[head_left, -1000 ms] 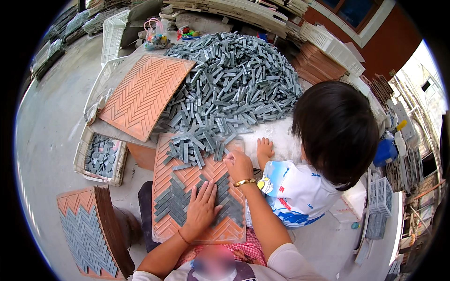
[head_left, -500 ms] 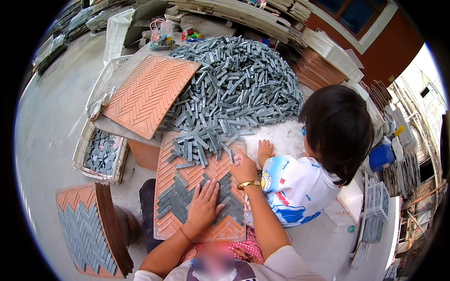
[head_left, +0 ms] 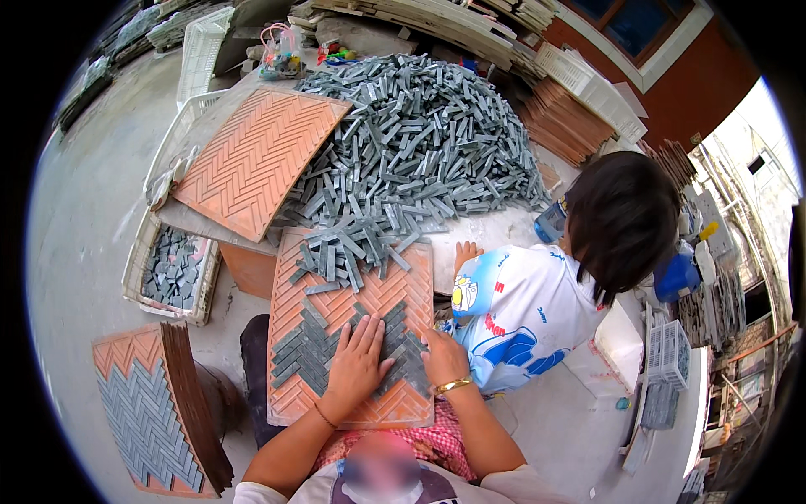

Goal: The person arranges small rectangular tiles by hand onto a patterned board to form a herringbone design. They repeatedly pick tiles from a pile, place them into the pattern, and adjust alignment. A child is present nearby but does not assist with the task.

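Note:
An orange herringbone mould tray (head_left: 290,252) lies before me, its lower half partly filled with grey stone strips (head_left: 300,353). My left hand (head_left: 358,357) rests flat on these strips, fingers stretched out and holding nothing. At the tray's right edge my right hand (head_left: 445,361) is closed, its fingertips bent down by the strips there. What it pinches, if anything, is hidden under the fingers. Loose grey strips (head_left: 348,252) lie heaped on the tray's far end, running into a big pile (head_left: 420,134) of the same strips behind it.
A person (head_left: 537,311) stands close at my right, one hand by the tray. An unfilled mould tray (head_left: 260,155) slants at back left. Below it stands a crate of grey pieces (head_left: 174,269). Stacked trays (head_left: 155,403), the top one tiled, stand near left. A blue jug (head_left: 676,277) is far right.
My right hand has come back from the loose strips to the tray's right edge, nearer me. My left hand stays flat on the laid strips. The person beside me has shifted slightly right.

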